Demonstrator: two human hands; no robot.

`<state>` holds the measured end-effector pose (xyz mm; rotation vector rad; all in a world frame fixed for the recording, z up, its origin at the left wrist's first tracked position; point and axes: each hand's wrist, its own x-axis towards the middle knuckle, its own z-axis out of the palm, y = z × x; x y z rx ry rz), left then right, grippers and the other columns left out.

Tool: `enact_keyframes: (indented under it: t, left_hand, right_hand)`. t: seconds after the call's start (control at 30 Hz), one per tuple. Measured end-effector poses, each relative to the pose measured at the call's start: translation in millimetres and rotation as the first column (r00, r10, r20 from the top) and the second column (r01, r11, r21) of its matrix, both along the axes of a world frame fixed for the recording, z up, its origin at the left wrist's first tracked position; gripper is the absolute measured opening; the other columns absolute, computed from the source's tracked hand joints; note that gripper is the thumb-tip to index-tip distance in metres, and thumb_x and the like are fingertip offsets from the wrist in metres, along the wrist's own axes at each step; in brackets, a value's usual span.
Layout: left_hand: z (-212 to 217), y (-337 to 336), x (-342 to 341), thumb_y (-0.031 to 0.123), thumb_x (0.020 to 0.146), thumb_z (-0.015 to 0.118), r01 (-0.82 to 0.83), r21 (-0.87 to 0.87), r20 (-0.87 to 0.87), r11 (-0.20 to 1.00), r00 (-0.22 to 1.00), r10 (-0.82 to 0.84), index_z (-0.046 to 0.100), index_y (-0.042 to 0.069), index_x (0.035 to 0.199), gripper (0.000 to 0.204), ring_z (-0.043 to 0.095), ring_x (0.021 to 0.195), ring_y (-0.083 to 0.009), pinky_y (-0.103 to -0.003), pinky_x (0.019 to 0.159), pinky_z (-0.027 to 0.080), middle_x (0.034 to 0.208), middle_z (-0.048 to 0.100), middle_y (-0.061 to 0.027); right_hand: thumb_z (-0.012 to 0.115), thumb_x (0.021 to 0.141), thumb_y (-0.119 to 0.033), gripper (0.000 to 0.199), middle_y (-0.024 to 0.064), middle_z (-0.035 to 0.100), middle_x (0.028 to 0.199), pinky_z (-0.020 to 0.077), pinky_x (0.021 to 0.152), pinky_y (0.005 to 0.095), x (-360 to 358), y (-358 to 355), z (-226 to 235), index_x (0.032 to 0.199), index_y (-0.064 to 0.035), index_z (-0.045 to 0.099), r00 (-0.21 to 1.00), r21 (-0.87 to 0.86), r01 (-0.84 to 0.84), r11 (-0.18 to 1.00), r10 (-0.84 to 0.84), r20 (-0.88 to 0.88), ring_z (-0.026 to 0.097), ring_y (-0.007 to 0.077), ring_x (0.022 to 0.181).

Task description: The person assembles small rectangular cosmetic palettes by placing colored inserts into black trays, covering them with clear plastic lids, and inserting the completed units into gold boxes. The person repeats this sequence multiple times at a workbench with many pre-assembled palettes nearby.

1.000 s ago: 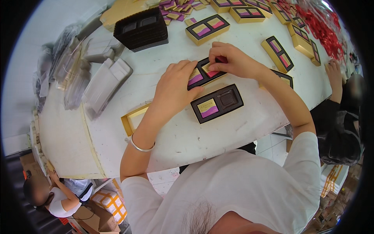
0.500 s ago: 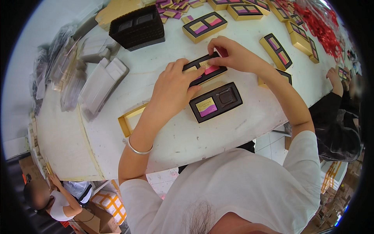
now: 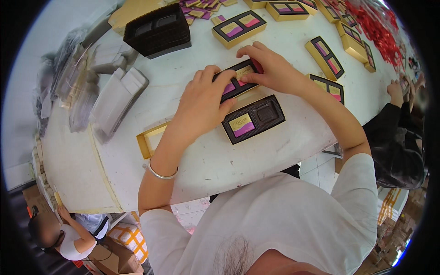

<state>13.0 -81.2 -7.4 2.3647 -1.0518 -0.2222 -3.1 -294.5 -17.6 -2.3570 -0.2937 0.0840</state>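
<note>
Pink-and-gold square [image 3: 244,72] wants gentle, even pressure imo, right hand [image 3: 280,71] with thumb and fingers parted around it, left hand [image 3: 199,105] loosely spread, steadying the black tray [image 3: 236,85].

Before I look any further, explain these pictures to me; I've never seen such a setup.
There is no machine here: these are a person's bare hands, seen from above by a wide camera worn on the head, so straight edges bend. On the white table, the left hand holds the left end of a black-lined box. The right hand touches a gold-and-pink piece in it; whether it grips it, I cannot tell. Nearer lies a second box with one gold-and-purple piece on its left. Farther off stand stacked black trays and, to the left, clear plastic packaging.
</note>
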Motion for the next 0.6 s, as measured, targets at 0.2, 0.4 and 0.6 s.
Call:
enact_keyframes:
  t: [0.2,0.4,0.6]
  left_hand:
    - [7,5,-1,0.026,0.076,0.072,-0.028,-0.129,0.212,0.991,0.976,0.055,0.054,0.009,0.115,0.046,0.05,0.105,-0.0279,-0.038,0.09,0.041,0.121,0.049,-0.0119]
    - [23,-10,-24,0.025,0.072,0.076,0.083,-0.36,-0.026,0.929,0.995,-0.099,0.061,0.004,0.101,0.039,0.056,0.094,-0.027,-0.036,0.084,0.044,0.102,0.06,-0.0091]
    - [20,-14,-31,0.01,0.062,0.073,0.356,-0.539,0.413,0.763,0.902,-0.129,0.067,0.008,0.084,0.023,0.057,0.072,-0.0203,-0.032,0.065,0.042,0.081,0.063,-0.0016]
  right_hand:
    - [0.055,0.083,-0.013,0.036,-0.0006,0.05,0.089,0.0391,0.076,0.0252,-15,-27,20,0.118,-0.0019,0.05,0.943,0.758,0.23,0.61,0.052,-0.329,0.045,0.0109,0.078]
    - [0.06,0.08,0.005,0.041,0.0066,0.059,0.094,0.0454,0.077,0.0286,-73,6,22,0.12,-0.0009,0.05,0.984,0.949,0.173,0.264,-0.005,-0.178,0.057,0.015,0.082]
    - [0.068,0.075,0.003,0.031,0.0102,0.061,0.099,0.0454,0.075,0.0312,-98,11,34,0.105,0.0001,0.06,0.823,0.515,-0.297,0.804,-0.058,0.565,0.056,0.022,0.092]
